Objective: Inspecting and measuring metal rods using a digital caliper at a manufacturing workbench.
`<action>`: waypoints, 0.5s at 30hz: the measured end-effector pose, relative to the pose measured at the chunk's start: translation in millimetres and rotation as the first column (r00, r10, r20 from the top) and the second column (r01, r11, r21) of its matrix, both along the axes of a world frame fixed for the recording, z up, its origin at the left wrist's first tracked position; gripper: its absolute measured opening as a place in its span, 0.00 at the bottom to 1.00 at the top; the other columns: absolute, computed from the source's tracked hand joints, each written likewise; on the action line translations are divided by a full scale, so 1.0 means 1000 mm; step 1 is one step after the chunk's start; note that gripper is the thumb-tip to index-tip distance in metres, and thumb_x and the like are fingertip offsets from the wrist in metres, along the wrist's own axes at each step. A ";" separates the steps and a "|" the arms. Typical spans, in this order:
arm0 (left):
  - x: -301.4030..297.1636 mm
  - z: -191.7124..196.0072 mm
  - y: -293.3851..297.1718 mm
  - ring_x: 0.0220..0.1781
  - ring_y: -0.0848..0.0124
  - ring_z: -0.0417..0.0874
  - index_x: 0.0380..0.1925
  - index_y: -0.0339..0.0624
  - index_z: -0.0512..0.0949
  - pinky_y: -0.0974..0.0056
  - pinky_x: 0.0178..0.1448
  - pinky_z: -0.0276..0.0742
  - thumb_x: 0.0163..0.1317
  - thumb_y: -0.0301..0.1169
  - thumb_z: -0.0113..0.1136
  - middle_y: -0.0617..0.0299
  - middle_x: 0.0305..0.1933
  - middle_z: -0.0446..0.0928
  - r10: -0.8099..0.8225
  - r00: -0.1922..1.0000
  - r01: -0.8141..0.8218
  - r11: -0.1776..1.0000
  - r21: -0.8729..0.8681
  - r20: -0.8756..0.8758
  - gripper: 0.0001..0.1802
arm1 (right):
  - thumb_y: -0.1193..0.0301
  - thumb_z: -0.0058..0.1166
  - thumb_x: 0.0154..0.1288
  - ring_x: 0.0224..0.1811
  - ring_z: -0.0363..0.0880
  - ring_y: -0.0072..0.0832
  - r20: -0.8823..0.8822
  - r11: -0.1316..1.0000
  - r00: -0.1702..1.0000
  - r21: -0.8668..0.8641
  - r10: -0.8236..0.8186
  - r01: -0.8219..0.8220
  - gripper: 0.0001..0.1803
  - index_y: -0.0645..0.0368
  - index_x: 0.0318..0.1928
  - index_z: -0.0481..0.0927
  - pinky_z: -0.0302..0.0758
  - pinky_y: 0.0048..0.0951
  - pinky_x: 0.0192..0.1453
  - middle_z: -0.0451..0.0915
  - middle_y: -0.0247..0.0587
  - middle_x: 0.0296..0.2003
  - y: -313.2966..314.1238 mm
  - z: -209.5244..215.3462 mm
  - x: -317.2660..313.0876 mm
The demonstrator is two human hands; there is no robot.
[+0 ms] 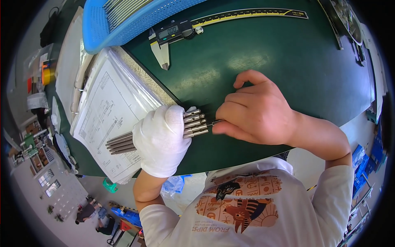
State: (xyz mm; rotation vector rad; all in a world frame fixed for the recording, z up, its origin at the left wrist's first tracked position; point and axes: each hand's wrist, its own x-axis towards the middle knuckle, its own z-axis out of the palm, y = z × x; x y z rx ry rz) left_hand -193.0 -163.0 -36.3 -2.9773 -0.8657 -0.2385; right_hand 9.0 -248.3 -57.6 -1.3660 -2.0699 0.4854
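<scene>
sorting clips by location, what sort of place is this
Probably a metalworking shop or parts-checking bench: a digital caliper lies on the green table, technical drawings are open nearby, and the gloved left hand holds metal rods.

From where I stand, a broad green tabletop [321,82] takes up most of the space, its smooth surface catching 2 soft patches of light [250,61]. Past its near edge I see pale grey floor [306,164]. Off to the left, a light wall [24,197] has 2 bright windows [52,189], with brown shelving [39,159] near them, and over on the right there are blue bins [376,150], too small to make out clearly
</scene>
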 end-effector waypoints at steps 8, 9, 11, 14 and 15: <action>0.000 0.001 0.000 0.23 0.62 0.75 0.32 0.47 0.71 0.55 0.26 0.67 0.40 0.30 0.66 0.63 0.24 0.71 -0.009 1.000 0.009 1.000 -0.003 0.004 0.17 | 0.68 0.67 0.47 0.23 0.74 0.31 -0.044 0.999 0.998 -0.018 -0.047 0.046 0.15 0.55 0.36 0.77 0.72 0.36 0.44 0.76 0.30 0.24 -0.002 0.002 0.002; 0.000 0.001 0.000 0.23 0.62 0.75 0.32 0.47 0.71 0.55 0.26 0.67 0.40 0.30 0.66 0.63 0.24 0.71 -0.010 1.000 0.010 1.000 -0.004 0.005 0.17 | 0.68 0.67 0.47 0.23 0.74 0.31 -0.042 0.999 0.998 -0.019 -0.048 0.047 0.15 0.55 0.36 0.77 0.72 0.36 0.44 0.76 0.30 0.24 -0.002 0.002 0.002; 0.001 0.001 0.000 0.23 0.61 0.75 0.32 0.47 0.71 0.55 0.25 0.67 0.40 0.30 0.66 0.63 0.24 0.71 -0.014 1.000 0.014 1.000 -0.011 0.014 0.17 | 0.68 0.66 0.49 0.23 0.74 0.30 -0.099 0.998 0.995 0.054 -0.033 0.039 0.15 0.55 0.38 0.77 0.72 0.35 0.43 0.76 0.30 0.24 -0.002 0.002 0.000; 0.001 0.001 -0.001 0.23 0.62 0.75 0.32 0.48 0.71 0.55 0.26 0.67 0.39 0.30 0.66 0.63 0.24 0.71 -0.010 1.000 0.010 1.000 0.006 0.014 0.18 | 0.65 0.65 0.52 0.23 0.74 0.30 -0.193 0.998 0.981 0.035 -0.036 0.044 0.14 0.55 0.37 0.76 0.71 0.33 0.42 0.76 0.31 0.23 -0.001 -0.005 0.000; 0.001 0.001 0.000 0.23 0.62 0.75 0.32 0.48 0.71 0.55 0.26 0.67 0.39 0.30 0.66 0.63 0.24 0.71 -0.009 1.000 0.009 1.000 0.006 0.014 0.18 | 0.65 0.65 0.52 0.23 0.74 0.30 -0.193 0.998 0.981 0.035 -0.035 0.042 0.14 0.55 0.37 0.76 0.71 0.33 0.42 0.76 0.31 0.23 -0.001 -0.003 0.001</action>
